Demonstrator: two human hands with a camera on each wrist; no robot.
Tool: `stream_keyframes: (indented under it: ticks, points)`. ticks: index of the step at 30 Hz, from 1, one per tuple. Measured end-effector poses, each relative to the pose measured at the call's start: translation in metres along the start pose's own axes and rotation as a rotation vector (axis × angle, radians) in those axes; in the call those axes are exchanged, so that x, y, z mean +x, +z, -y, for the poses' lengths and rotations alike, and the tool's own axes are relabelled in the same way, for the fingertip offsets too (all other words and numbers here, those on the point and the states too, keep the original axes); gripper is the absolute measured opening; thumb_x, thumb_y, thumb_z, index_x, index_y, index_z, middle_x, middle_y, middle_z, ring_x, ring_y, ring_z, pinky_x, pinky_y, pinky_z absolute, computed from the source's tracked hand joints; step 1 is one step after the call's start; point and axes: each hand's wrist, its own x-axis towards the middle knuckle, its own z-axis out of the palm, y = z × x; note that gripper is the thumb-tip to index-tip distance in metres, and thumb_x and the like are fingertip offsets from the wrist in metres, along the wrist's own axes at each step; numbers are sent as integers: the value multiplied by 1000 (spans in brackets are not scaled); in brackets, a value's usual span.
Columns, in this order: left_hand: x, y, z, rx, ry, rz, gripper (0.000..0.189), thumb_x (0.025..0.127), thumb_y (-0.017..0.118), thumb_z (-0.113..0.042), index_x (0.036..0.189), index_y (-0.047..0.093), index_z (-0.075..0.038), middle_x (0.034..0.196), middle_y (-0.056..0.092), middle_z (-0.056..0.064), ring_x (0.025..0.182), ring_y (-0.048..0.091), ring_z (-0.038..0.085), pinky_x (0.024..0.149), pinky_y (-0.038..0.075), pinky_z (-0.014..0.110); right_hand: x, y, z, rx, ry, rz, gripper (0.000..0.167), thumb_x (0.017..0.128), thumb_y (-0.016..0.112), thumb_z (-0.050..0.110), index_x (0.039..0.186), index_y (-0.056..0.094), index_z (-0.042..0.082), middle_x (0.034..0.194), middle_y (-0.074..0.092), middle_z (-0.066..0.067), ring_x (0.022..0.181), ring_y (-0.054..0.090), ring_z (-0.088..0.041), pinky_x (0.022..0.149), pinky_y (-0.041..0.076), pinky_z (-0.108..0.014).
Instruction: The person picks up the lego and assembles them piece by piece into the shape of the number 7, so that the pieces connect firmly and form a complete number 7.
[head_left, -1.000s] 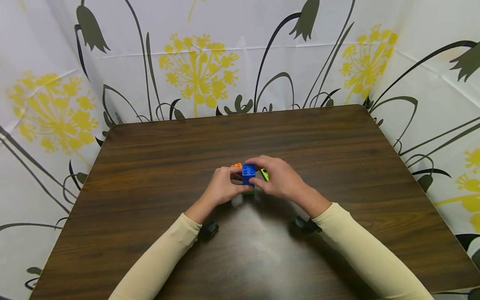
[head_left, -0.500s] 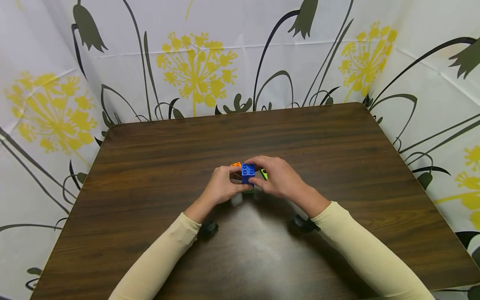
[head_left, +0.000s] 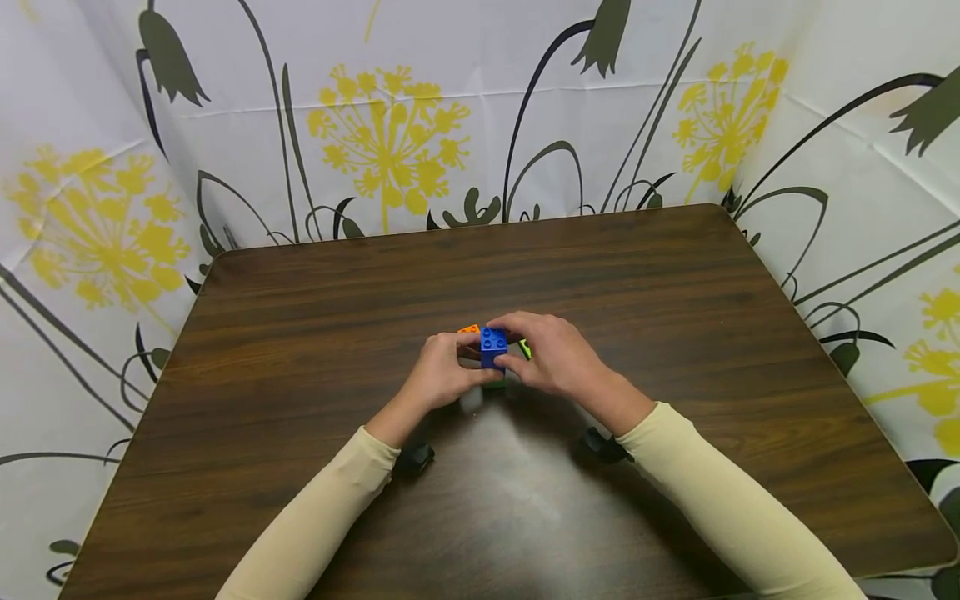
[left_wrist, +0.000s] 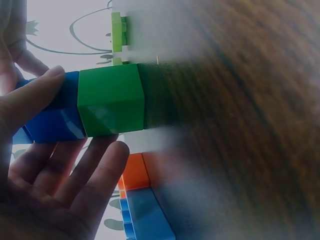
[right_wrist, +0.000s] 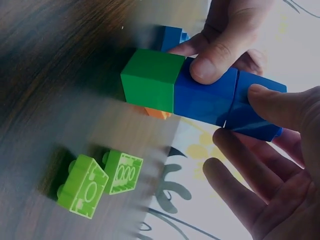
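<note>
At the middle of the brown wood-grain table (head_left: 337, 308), in the head view, a person's two hands meet around a small upright stack. Its studded upper blue block (head_left: 493, 340) faces the camera, with part of a green block (head_left: 493, 384) showing below. The left hand (head_left: 441, 371) reaches in from one side, the right hand (head_left: 555, 354) from the other, thumbs towards the wearer. An orange brick (head_left: 468, 329) and a lime-green brick (head_left: 525, 348) peek out behind the hands. Cream sleeves (head_left: 720, 483) cover both arms, and a floral curtain (head_left: 480, 133) hangs beyond.

In the left wrist view, the left thumb and fingers close around the middle blue block (left_wrist: 57, 112), directly above the green one, which appears to stand on the tabletop. The orange brick sits nearby, touching another blue brick (left_wrist: 147, 215).

In the right wrist view, the right hand pinches the upper blue block; other fingers spread loosely. A thin slit of light shows at one corner between both blues. Two lime-green bricks (right_wrist: 85, 187) lie near the stack, hollow undersides showing.
</note>
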Motion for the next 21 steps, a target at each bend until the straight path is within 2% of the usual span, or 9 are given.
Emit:
stream_keyframes:
  ticks: [5,15,17,21]
  points:
    - [0,-1,1,19,14,1,39,73,89,-25,106,74,-9,95,73,2,87,71,19,80,58,40,1,1,3,-37,-11,16,48,88,76,24,132,60,14,120,66,-3,102,66,-19,91,54,-40]
    - [1,-2,1,41,12,16,41,73,88,-26,108,73,-10,94,73,3,88,71,19,80,58,40,0,2,0,-6,-38,-1,48,88,76,23,132,60,14,119,66,-2,99,67,-17,86,55,-38]
    - [0,-2,1,36,11,16,41,73,89,-26,107,73,-10,94,73,3,88,71,19,81,57,40,1,-2,-2,25,-38,35,49,88,76,22,134,59,15,120,66,-3,100,67,-18,84,55,-37]
    - [-1,-2,1,32,-12,21,43,73,89,-25,108,73,-8,94,73,4,89,71,20,82,57,41,5,-16,-13,173,-7,177,50,91,72,14,138,56,16,120,66,-5,101,67,-20,83,56,-36]
